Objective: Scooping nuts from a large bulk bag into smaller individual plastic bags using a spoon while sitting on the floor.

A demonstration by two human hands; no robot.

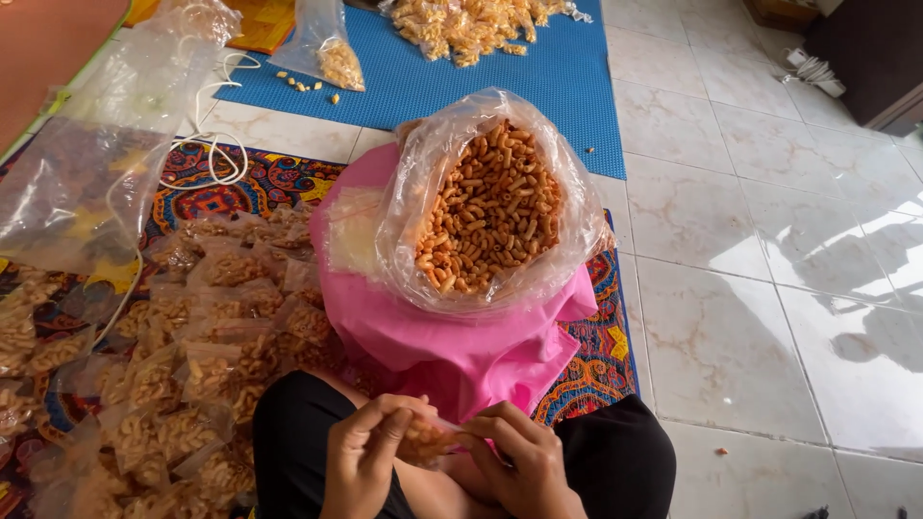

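Tiled floor [750, 288], pale and glossy, right half of view.
Blue mat [461, 77] at top, bearing a heap of filled packets [471, 24] and one part-filled clear bag [322, 48] with loose pieces beside.
Patterned cloth [240, 183], many colours, spread at left under the goods.
Pile of small sealed snack packets [192, 384], lower left on the cloth.
Large clear bag [490, 207], mouth open, full of orange curled snacks, seated on pink plastic [461, 351] at centre.
Empty clear bag [87, 163], upper left.
White cord [207, 144], looped on the cloth.
Left hand [361, 457] and right hand [519, 461], bottom centre above the lap, fingers curled, both pinching one small packet [428, 440] of snacks between them.
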